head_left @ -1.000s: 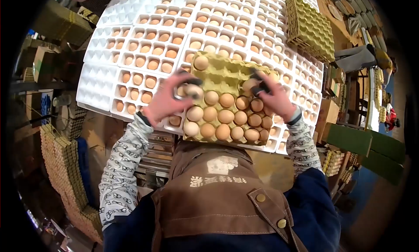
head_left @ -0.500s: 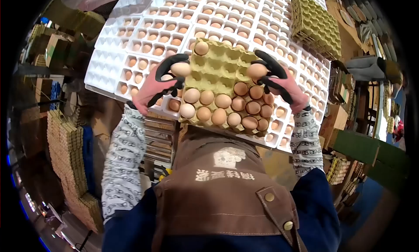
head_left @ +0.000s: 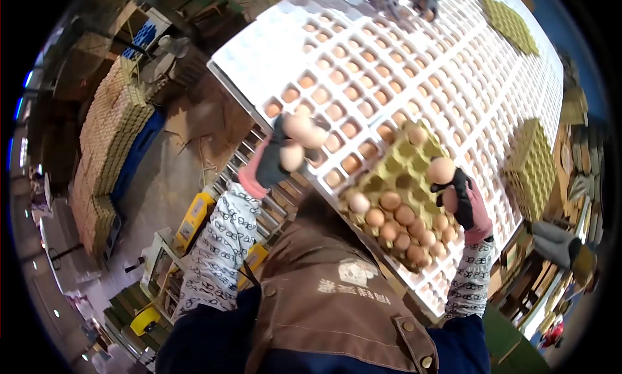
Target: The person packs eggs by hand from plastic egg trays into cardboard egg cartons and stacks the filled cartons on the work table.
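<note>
My left hand (head_left: 267,163), in a pink and black glove, is closed around a cluster of eggs (head_left: 301,129) at the left front edge of the white egg trays (head_left: 259,56). My right hand (head_left: 472,209), gloved alike, grips eggs (head_left: 441,170) at the right side of a yellow-green pulp egg tray (head_left: 395,170). That pulp tray rests on the white trays. Brown eggs (head_left: 390,229) fill its near part, one egg (head_left: 416,135) sits in its far corner, and several cups between are bare.
Another person's gloved hands (head_left: 424,1) work at the far edge of the trays. Stacked pulp trays (head_left: 530,170) stand at right, and another pulp tray (head_left: 510,25) lies farther back. A roller conveyor (head_left: 278,202) runs beneath the near edge. Tall tray stacks (head_left: 110,147) stand on the left.
The view has turned, showing more of the left side. My left hand has moved away from the pulp tray, now with several eggs. Fewer eggs sit in the pulp tray; my right hand stays beside it.
</note>
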### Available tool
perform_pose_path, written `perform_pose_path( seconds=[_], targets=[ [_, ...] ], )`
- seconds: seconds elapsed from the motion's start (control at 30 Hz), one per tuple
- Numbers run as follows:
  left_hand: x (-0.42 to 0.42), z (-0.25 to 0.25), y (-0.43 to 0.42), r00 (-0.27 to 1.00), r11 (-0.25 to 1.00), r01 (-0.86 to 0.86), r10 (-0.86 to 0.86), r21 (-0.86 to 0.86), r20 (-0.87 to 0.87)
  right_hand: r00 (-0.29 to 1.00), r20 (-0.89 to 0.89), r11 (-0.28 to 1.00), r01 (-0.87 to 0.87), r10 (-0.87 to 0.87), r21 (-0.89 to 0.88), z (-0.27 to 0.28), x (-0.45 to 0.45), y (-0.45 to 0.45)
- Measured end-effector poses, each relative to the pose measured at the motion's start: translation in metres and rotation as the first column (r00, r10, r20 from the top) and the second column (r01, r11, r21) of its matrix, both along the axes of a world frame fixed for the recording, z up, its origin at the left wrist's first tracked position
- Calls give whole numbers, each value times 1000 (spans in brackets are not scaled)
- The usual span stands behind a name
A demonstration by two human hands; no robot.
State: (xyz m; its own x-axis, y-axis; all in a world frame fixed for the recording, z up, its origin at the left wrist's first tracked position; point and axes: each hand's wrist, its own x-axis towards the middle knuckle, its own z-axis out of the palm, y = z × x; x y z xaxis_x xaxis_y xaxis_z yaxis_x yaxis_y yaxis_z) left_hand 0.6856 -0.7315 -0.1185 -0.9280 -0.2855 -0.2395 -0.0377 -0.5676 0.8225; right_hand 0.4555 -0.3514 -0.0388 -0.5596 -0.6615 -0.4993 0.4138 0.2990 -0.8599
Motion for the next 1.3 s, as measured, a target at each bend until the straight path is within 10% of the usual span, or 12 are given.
perform_pose_path(
  seconds=[0.17,0.27,0.4,0.57,0.67,0.73,0.8,0.93,1.13,1.2,1.23,1.3],
  targets=[
    [6,-31,-112,917,918,-395,393,24,61,986,-99,986,-126,137,113,-7,15,-251],
    [-3,-56,-151,926,939,-328,342,-105,161,422,-879,963,-238,223,130,-82,17,-366],
    [-21,-61,-180,887,858,-397,450,-327,106,236,-760,787,-322,606,527,-105,7,-432],
    [-66,-35,-194,821,296,60,529,-953,216,994,-105,1000,27,-26,4,-102,-37,-462],
    [-71,-51,-202,794,216,-177,608,-960,-9,1000,-15,977,22,-26,-214,-124,-41,-479],
    [-71,-60,-206,771,237,-347,622,-907,-133,668,-730,976,-218,148,-2,-120,-12,-490],
    [-68,-77,-205,834,123,-110,551,-986,-24,-97,-962,917,-291,256,273,-149,-10,-493],
    [-62,-64,-193,833,193,-315,526,-929,-173,656,-748,956,-275,107,-104,-111,-32,-424],
    [-65,36,-37,978,398,-2,-189,-918,-84,846,-533,976,95,24,195,50,-32,-155],
    [-72,55,28,801,199,175,-598,-964,21,926,-324,842,11,196,540,67,-6,-81],
    [-72,61,58,723,13,187,-679,-982,128,870,-464,952,-21,167,304,34,14,-42],
    [-64,53,95,580,-335,182,-723,-925,376,526,-626,782,-130,576,610,23,60,-20]
  ],
)
